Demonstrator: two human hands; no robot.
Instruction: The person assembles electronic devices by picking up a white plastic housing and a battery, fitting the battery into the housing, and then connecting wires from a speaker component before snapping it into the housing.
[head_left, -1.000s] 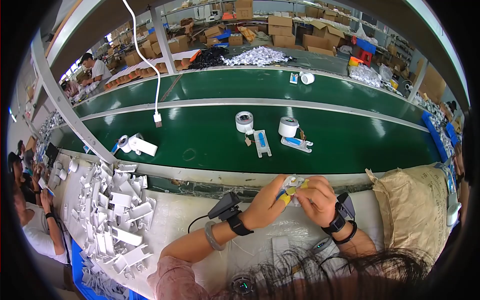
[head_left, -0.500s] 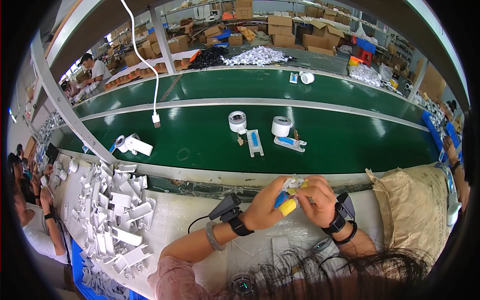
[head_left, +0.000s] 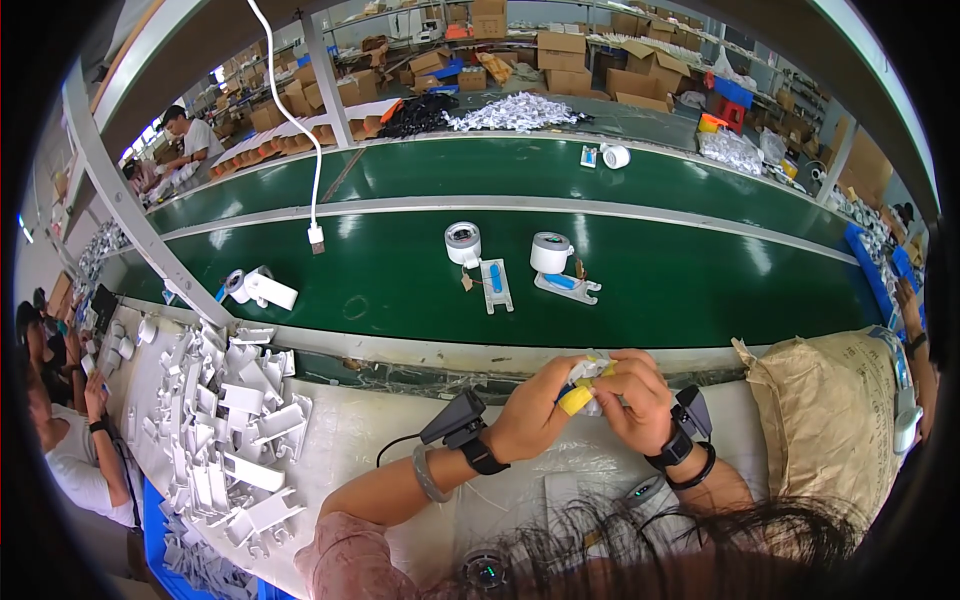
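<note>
My left hand [head_left: 530, 408] and my right hand [head_left: 640, 400] meet over the near edge of the bench, fingers closed on a small white part [head_left: 588, 371]. Fingers hide most of it, so its kind does not show. Yellow material [head_left: 576, 401] lies against it by my left thumb; whether that is tape or a finger cover I cannot tell. A sliver of dark blue shows beside the yellow. Beyond my hands, two round white housings [head_left: 462, 243] [head_left: 551, 252] stand on the green belt, each joined to a flat white bracket [head_left: 496, 287] carrying a blue cell.
Loose white plastic brackets [head_left: 240, 400] are heaped on the bench at left. A brown paper sack [head_left: 825, 420] stands at right. A white USB cable [head_left: 315, 190] hangs over the green conveyor belt [head_left: 380, 300]. Co-workers sit at far left; another person's arm [head_left: 918, 345] reaches in at right.
The two housings and their brackets have shifted left along the belt. In my hands the held piece has turned a little, and less blue shows. A co-worker's hand at left has risen.
</note>
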